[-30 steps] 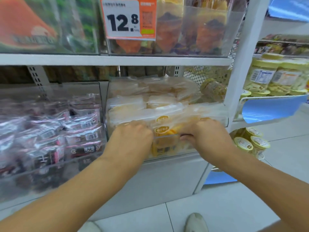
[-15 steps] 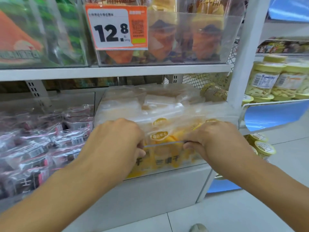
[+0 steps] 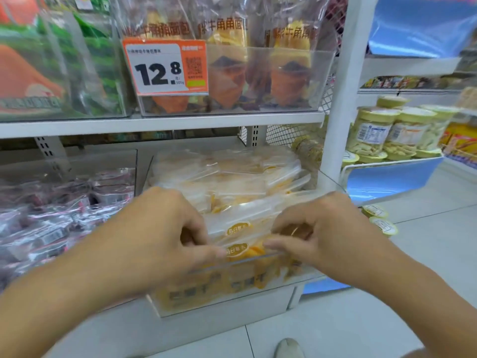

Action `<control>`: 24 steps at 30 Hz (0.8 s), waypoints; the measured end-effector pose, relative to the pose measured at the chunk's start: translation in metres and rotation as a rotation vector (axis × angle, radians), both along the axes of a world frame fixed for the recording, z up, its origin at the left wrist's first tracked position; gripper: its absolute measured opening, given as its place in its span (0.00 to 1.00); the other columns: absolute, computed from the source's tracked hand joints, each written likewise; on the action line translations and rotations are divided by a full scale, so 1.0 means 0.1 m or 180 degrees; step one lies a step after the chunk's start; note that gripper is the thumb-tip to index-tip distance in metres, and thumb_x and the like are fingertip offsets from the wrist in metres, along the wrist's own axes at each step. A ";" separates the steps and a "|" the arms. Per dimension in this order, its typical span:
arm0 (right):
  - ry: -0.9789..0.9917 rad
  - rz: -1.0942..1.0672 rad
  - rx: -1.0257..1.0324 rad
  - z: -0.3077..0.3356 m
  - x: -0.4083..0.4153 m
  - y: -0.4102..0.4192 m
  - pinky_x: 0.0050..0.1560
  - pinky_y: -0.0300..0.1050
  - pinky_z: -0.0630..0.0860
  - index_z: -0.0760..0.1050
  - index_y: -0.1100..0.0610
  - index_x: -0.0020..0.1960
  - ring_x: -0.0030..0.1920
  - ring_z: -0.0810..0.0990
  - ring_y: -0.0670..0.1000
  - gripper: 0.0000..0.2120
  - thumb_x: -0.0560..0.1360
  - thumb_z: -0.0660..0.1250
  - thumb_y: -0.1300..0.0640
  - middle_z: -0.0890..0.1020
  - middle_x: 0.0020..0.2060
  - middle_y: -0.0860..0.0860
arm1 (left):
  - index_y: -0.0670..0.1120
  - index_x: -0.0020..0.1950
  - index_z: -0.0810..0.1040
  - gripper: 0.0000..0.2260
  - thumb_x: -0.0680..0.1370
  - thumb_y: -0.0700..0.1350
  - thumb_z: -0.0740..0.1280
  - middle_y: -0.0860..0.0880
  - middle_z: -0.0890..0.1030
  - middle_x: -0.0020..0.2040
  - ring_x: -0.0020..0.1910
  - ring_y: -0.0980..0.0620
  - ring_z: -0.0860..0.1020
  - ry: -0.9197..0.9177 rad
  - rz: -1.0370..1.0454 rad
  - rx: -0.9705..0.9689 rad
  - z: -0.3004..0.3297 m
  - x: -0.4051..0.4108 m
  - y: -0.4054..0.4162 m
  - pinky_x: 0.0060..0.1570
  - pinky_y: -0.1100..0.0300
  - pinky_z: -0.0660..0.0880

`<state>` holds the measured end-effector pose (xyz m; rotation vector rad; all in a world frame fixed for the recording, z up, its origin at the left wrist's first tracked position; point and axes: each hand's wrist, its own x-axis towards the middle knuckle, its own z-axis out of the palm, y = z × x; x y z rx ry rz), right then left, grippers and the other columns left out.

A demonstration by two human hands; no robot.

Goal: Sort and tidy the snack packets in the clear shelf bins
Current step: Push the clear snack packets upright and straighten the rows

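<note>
A clear shelf bin (image 3: 232,301) on the low shelf holds several see-through packets of yellow dried mango (image 3: 237,228), stacked flat behind and standing at the front. My left hand (image 3: 165,228) and my right hand (image 3: 325,228) both curl over the bin's front rim, fingers and thumbs pinching the front packets from either side. The packets between the hands stand upright with oval yellow labels showing. My fingertips are partly hidden behind the plastic.
To the left a second clear bin (image 3: 51,223) holds dark pink-trimmed packets. The shelf above carries a bin of croissant packets (image 3: 258,81) with an orange 12.8 price tag (image 3: 165,68). Yellow-lidded jars (image 3: 387,133) fill the rack at right. A white upright post (image 3: 343,99) stands close by.
The bin and its mango packets sit nearer to me than before. Both hands stay on the front packets, thumbs now showing at the rim. The camera has tilted up.
</note>
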<state>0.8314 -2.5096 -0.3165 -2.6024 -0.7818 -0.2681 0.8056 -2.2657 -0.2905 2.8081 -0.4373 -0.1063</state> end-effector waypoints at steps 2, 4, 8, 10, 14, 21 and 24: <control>-0.0449 -0.0174 0.0979 0.20 0.10 -0.12 0.33 0.39 0.76 0.84 0.49 0.37 0.31 0.80 0.44 0.12 0.70 0.72 0.41 0.81 0.28 0.42 | 0.52 0.33 0.84 0.16 0.71 0.63 0.70 0.51 0.79 0.26 0.24 0.59 0.71 -0.0473 -0.0025 -0.0848 0.24 0.23 -0.07 0.27 0.65 0.70; -0.0558 -0.0461 0.0876 0.37 0.37 -0.19 0.38 0.40 0.77 0.85 0.48 0.40 0.35 0.81 0.43 0.08 0.72 0.73 0.45 0.83 0.31 0.43 | 0.56 0.40 0.85 0.13 0.74 0.62 0.69 0.55 0.84 0.35 0.32 0.64 0.77 -0.0695 -0.0135 -0.0909 0.29 0.56 -0.23 0.37 0.68 0.74; 0.0118 -0.0688 -0.0428 0.36 1.13 -0.25 0.66 0.41 0.66 0.72 0.52 0.72 0.69 0.73 0.50 0.21 0.80 0.65 0.50 0.76 0.68 0.48 | 0.51 0.78 0.66 0.32 0.78 0.66 0.61 0.53 0.68 0.77 0.75 0.52 0.67 -0.0135 -0.0394 -0.0065 0.00 1.41 -0.67 0.72 0.58 0.63; 0.0652 -0.0521 -0.0754 0.25 1.39 -0.23 0.66 0.39 0.60 0.64 0.56 0.76 0.73 0.66 0.52 0.23 0.83 0.61 0.51 0.69 0.72 0.50 | 0.50 0.81 0.57 0.39 0.77 0.72 0.55 0.49 0.59 0.81 0.79 0.47 0.59 0.0046 -0.0299 0.0226 -0.18 1.78 -0.78 0.76 0.52 0.58; 0.0667 -0.0505 -0.1034 0.14 1.81 -0.32 0.65 0.47 0.69 0.71 0.52 0.71 0.66 0.74 0.54 0.18 0.83 0.58 0.50 0.77 0.65 0.52 | 0.62 0.81 0.50 0.39 0.72 0.77 0.47 0.55 0.50 0.83 0.81 0.49 0.49 0.0115 -0.0251 0.0412 -0.34 2.13 -0.84 0.78 0.42 0.50; 0.0267 -0.0350 -0.1404 0.20 2.00 -0.42 0.49 0.41 0.72 0.83 0.45 0.54 0.52 0.79 0.46 0.08 0.77 0.70 0.47 0.84 0.50 0.43 | 0.55 0.57 0.64 0.15 0.83 0.62 0.45 0.51 0.69 0.68 0.67 0.44 0.66 0.0033 -0.0157 0.0962 -0.34 1.84 -0.77 0.64 0.48 0.62; -0.0612 -0.0243 -0.1627 0.21 2.00 -0.32 0.50 0.45 0.75 0.82 0.41 0.54 0.52 0.77 0.49 0.09 0.74 0.71 0.45 0.81 0.45 0.44 | 0.55 0.49 0.62 0.13 0.84 0.61 0.45 0.52 0.70 0.58 0.54 0.50 0.65 0.0044 -0.0091 0.0897 -0.30 1.90 -0.76 0.54 0.52 0.63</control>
